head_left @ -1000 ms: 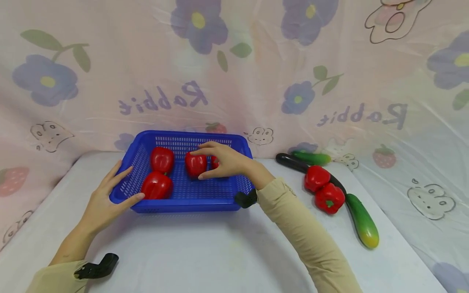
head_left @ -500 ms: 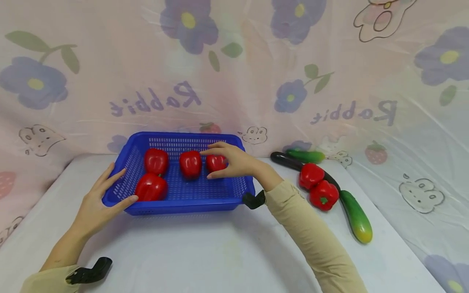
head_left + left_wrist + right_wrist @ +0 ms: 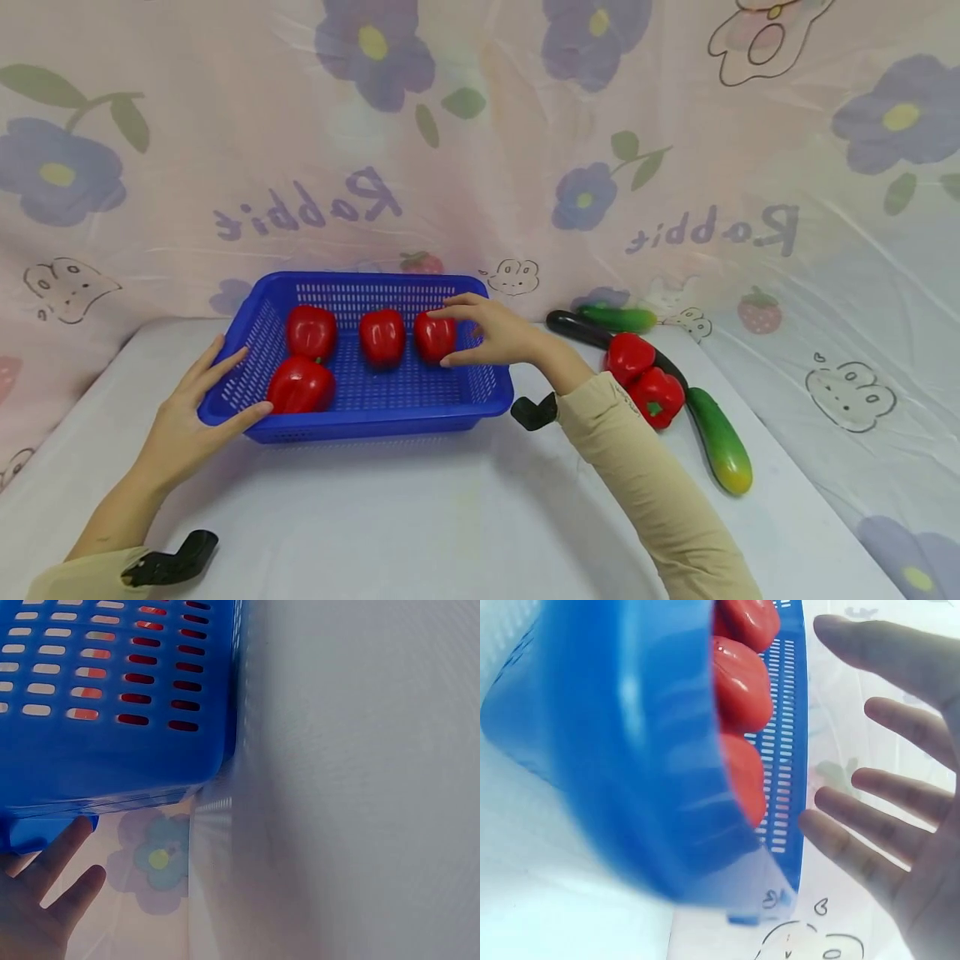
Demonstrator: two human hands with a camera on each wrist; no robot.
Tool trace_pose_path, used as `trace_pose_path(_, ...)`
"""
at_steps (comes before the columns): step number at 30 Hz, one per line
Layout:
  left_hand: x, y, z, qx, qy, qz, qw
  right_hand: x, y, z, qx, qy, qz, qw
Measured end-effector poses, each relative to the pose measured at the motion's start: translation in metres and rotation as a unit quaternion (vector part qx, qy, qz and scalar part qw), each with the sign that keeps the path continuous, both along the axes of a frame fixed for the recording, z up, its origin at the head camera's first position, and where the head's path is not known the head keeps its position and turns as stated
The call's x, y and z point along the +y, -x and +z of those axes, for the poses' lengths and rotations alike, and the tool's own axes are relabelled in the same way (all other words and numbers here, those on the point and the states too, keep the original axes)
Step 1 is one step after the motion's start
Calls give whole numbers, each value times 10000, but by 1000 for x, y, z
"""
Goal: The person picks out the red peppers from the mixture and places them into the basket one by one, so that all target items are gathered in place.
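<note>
A blue plastic basket (image 3: 375, 423) stands on the table with several red bell peppers in it. Two peppers (image 3: 311, 332) lie at its left, one pepper (image 3: 382, 337) near the middle, and another pepper (image 3: 434, 337) to the right of that. My left hand (image 3: 187, 421) is at the basket's left front corner, fingers spread, thumb by the front rim. In the left wrist view, its fingers (image 3: 64, 859) look straight beside the basket wall. Over the basket's right side hovers my right hand (image 3: 498, 333), holding nothing, its spread fingers (image 3: 855, 825) apart from the peppers in the right wrist view.
Right of the basket, two red bell peppers (image 3: 655, 396) lie against a dark eggplant (image 3: 581, 328). A green cucumber (image 3: 618, 318) is behind, and a green, yellow-tipped vegetable (image 3: 720, 442) nearer. A printed curtain (image 3: 480, 150) hangs behind the white table (image 3: 420, 517).
My right hand has drawn back rightward from above the middle pepper, uncovering the right one. The head view has turned slightly, shifting the scene left. My left hand stays at the basket corner.
</note>
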State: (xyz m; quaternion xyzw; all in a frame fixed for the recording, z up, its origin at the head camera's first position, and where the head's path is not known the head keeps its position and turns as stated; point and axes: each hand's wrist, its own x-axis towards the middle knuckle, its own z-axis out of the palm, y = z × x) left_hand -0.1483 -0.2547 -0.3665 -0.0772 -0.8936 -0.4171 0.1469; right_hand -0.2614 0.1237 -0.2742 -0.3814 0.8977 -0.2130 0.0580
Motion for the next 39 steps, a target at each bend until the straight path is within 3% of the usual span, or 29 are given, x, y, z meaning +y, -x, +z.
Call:
trace_pose_path(15,-1,2,-3,57,16,-28,10000,21,2,-11,205,-151,-271,9993)
trace_pose_path(27,0,3,1,68,9,-41,10000,42,3,-19,541,191,-462,9973)
trace_pose_path(39,-1,1,-1,-20,6,-27,10000,53,-1,-23,972,31,-1127,9889)
